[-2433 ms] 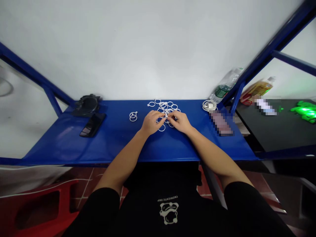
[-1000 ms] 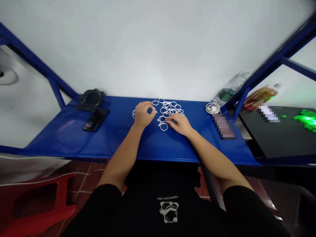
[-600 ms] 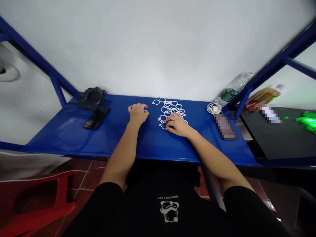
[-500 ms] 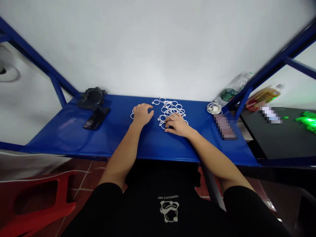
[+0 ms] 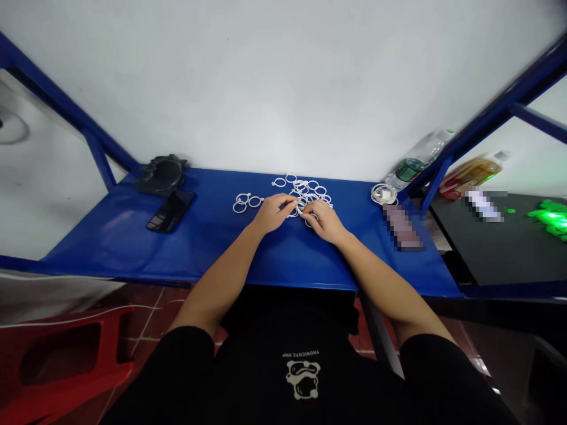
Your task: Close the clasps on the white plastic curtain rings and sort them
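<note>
Your left hand [image 5: 269,215] + right hand [image 5: 326,222]: fingers narrow at white ring pile [image 5: 305,190], can't tell grip; 3 rings [image 5: 244,203] apart, left

The left grip [image 5: 271,213] and right grip [image 5: 325,221] hide part of the white rings [image 5: 303,188], and what lies between them is too small to tell. Coarse pixels blur a flat pinkish thing [image 5: 403,228]. The red stool [image 5: 93,383] runs off the left edge, the glowing green thing [image 5: 550,216] off the right.
</note>
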Available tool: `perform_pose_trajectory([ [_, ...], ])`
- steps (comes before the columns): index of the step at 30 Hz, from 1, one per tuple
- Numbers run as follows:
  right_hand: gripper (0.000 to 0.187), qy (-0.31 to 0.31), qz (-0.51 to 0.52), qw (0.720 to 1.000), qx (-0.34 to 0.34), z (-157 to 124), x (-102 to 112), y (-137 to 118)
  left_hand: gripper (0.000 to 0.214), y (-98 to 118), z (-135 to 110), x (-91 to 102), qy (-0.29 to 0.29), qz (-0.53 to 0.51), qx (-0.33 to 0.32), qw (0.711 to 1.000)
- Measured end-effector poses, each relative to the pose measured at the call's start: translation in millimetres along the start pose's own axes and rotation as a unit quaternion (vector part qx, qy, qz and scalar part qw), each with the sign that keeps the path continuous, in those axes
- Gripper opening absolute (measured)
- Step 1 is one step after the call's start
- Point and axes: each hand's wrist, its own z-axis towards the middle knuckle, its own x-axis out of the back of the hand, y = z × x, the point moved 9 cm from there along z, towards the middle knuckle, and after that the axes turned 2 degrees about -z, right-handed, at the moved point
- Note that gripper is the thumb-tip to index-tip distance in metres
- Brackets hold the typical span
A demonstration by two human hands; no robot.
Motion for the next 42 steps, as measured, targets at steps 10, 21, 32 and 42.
perform_pose_trajectory([
  [10, 0.026, 0.071, 0.017, 0.993, -0.096, -8.4, 7.3, 20.5, 0.015, 11.8, -4.6, -7.3, 0.006, 0.007, -0.04, 0.999],
  [21, 0.022, 0.074, 0.002, 0.993, -0.097, -8.3, 12.8, 16.5, 0.014, 20.4, -4.6, -15.3, -0.046, 0.021, -0.058, 0.997],
  [32, 0.026, 0.06, 0.013, 0.996, -0.071, -6.6, 10.4, 14.0, 0.013, 18.7, -4.1, -12.4, -0.04, 0.026, -0.027, 0.998],
  [42, 0.041, 0.044, 0.097, 0.99, -0.095, -5.1, 0.7, 18.1, 0.015, 17.8, -4.8, -16.1, -0.073, -0.009, -0.036, 0.997],
])
